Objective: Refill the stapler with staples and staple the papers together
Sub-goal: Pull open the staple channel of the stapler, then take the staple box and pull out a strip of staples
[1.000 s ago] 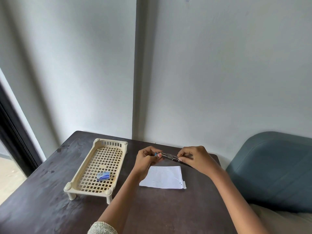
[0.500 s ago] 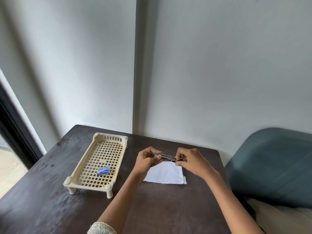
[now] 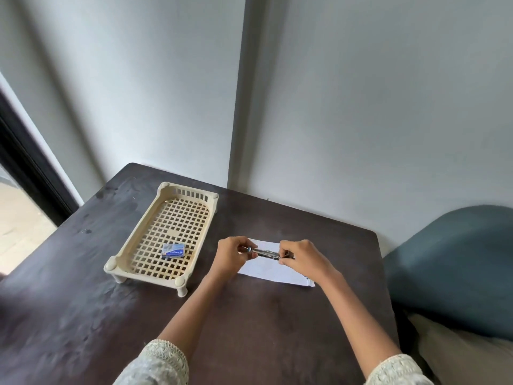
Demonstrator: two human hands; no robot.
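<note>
Both hands raised just above the tabletop, meeting over the papers. Left hand (image 3: 231,257) curled, fingertips pinching the left end of the stapler (image 3: 265,253). Right hand (image 3: 301,258) likewise curled, thumb and forefinger nipping the stapler's right end. Stapler slim, metallic, lying roughly level between the two hands, a small blue tip showing at the left end. Whether open or closed for loading: cannot tell, too small. Pale patterned sleeves (image 3: 158,365) at the bottom edge, forearms bare.

Directly beneath the hands, white papers (image 3: 273,272) flat on the dark wooden table (image 3: 249,329), partly hidden by the hands and stapler.

Left of the hands, well apart from the papers: cream plastic lattice tray (image 3: 133,245) on short legs, long side running away toward the wall. Inside, toward its near end, small blue staple box (image 3: 173,250) lying flat on the grid.

Right of the table, blue-grey cushioned seat back (image 3: 455,268).

Farther off, plain pale wall (image 3: 361,107) with a vertical ridge, and a dark frame (image 3: 25,162) at far left.
</note>
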